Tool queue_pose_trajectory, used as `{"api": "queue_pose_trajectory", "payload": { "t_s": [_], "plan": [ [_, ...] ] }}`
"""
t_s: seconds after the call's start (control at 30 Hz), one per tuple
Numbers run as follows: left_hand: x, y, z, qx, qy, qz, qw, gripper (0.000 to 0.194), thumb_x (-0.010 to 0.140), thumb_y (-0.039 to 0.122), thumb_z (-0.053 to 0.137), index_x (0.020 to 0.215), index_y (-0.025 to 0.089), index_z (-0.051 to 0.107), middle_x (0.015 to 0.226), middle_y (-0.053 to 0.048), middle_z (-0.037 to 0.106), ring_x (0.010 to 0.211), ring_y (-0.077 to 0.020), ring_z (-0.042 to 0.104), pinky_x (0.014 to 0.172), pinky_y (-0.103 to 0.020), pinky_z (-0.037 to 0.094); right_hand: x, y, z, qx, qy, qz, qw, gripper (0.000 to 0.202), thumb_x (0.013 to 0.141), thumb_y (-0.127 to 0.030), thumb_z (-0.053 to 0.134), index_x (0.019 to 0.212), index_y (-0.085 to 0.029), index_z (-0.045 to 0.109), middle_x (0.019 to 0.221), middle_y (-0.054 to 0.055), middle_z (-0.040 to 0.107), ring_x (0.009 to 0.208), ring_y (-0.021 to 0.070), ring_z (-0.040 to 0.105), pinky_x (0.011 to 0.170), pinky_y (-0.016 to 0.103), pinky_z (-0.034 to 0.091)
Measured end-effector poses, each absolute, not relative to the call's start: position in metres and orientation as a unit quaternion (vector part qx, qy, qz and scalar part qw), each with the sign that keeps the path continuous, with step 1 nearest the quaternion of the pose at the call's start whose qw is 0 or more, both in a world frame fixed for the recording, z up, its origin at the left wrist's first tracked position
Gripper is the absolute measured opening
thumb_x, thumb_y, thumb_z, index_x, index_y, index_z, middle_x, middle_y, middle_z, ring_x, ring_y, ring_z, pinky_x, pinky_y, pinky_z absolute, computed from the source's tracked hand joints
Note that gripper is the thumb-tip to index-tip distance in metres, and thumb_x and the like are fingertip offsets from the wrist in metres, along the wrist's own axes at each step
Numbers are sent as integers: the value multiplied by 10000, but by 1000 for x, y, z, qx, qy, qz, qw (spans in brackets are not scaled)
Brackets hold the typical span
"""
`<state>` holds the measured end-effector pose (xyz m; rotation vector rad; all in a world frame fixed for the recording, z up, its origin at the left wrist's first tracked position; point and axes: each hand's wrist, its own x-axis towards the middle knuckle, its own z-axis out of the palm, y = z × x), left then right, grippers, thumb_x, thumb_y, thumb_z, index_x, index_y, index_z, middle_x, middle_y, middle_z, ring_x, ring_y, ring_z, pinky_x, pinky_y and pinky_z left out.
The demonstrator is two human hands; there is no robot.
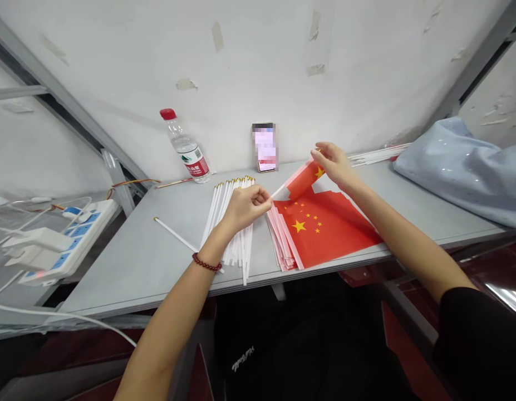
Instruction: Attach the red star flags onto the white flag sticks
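Above a grey desktop (116, 267) against a tape-marked white wall (258, 55), pinching a Chinese flag (301, 182) with left hand (248, 207) and right hand (332, 163) at opposite ends. Held over stacked flags (337, 231), beside gold-tipped white sticks (244, 245).

The left hand (250, 206) pinches the near end of a red flag (303, 182), the right hand (333, 165) its far end. White sticks (242, 245) lie beneath the left hand, and stacked flags (335, 236) just right of it on the bench (119, 250).
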<state>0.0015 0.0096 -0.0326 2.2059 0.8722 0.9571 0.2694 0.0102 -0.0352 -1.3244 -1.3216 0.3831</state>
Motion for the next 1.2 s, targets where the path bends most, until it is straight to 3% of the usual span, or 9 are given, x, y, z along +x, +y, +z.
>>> {"api": "queue_pose_trajectory", "payload": {
  "t_s": [0.1, 0.23, 0.5, 0.7, 0.83, 0.9, 1.0, 1.1, 1.2],
  "plan": [
    [1, 10, -33, 827, 308, 368, 293, 85, 739, 239, 647, 723, 156, 632, 634, -7, 644, 562, -100, 612, 549, -224, 507, 271, 8, -31, -541, -538, 236, 602, 273, 820, -406, 621, 1000, -210, 563, 909, 45, 661, 842, 190, 632, 786, 351, 503],
    [0, 9, -29, 796, 306, 388, 350, 132, 755, 276, 674, 766, 149, 641, 686, -28, 667, 572, -105, 627, 566, -236, 532, 271, 6, -28, -538, -494, 243, 638, 159, 786, -330, 662, 798, -189, 590, 735, 16, 615, 694, 151, 589, 682, 301, 489],
    [-4, 12, -22, 733, 270, 372, 502, 141, 732, 256, 729, 809, 152, 672, 667, -28, 679, 538, -100, 603, 503, -238, 471, 290, 17, -27, -549, -411, 152, 711, 275, 798, -351, 654, 599, -192, 549, 587, -15, 486, 570, 119, 480, 564, 276, 420],
    [-14, 16, -17, 673, 225, 360, 606, 233, 697, 296, 756, 902, 193, 715, 822, -61, 729, 626, -130, 647, 509, -249, 469, 315, 14, -17, -567, -377, 171, 712, 325, 808, -297, 659, 541, -191, 506, 527, -34, 398, 506, 110, 434, 518, 291, 346],
    [-14, 16, -16, 674, 224, 346, 613, 306, 690, 317, 760, 961, 190, 700, 854, -69, 728, 634, -128, 643, 539, -257, 481, 303, -1, -12, -586, -396, 259, 657, 367, 801, -278, 653, 519, -214, 428, 488, -40, 373, 445, 106, 395, 477, 288, 344],
    [-11, 15, -17, 690, 233, 317, 608, 381, 677, 308, 767, 1025, 183, 675, 878, -78, 722, 653, -135, 642, 543, -258, 479, 284, -8, -15, -595, -411, 304, 620, 296, 769, -298, 682, 551, -205, 503, 504, -12, 464, 461, 132, 465, 473, 296, 378],
    [-6, 13, -20, 723, 250, 230, 601, 581, 646, 278, 786, 1190, 202, 597, 979, -89, 698, 750, -155, 657, 591, -258, 496, 250, -15, -23, -592, -468, 392, 526, 227, 754, -356, 701, 629, -190, 610, 578, 27, 586, 502, 165, 540, 475, 300, 405],
    [-3, 13, -25, 746, 217, 131, 615, 836, 608, 278, 810, 1367, 273, 460, 1153, -110, 641, 894, -193, 660, 679, -277, 519, 226, -19, -31, -556, -533, 471, 430, 233, 775, -383, 688, 664, -186, 630, 583, 18, 594, 500, 144, 529, 489, 283, 403],
    [-4, 13, -27, 756, 183, 101, 621, 784, 685, 380, 759, 1398, 286, 446, 1185, -133, 622, 889, -201, 658, 667, -281, 522, 220, -23, -33, -488, -612, 525, 334, 239, 795, -389, 679, 672, -193, 619, 530, -19, 530, 478, 113, 466, 489, 259, 357]
  ]
}}
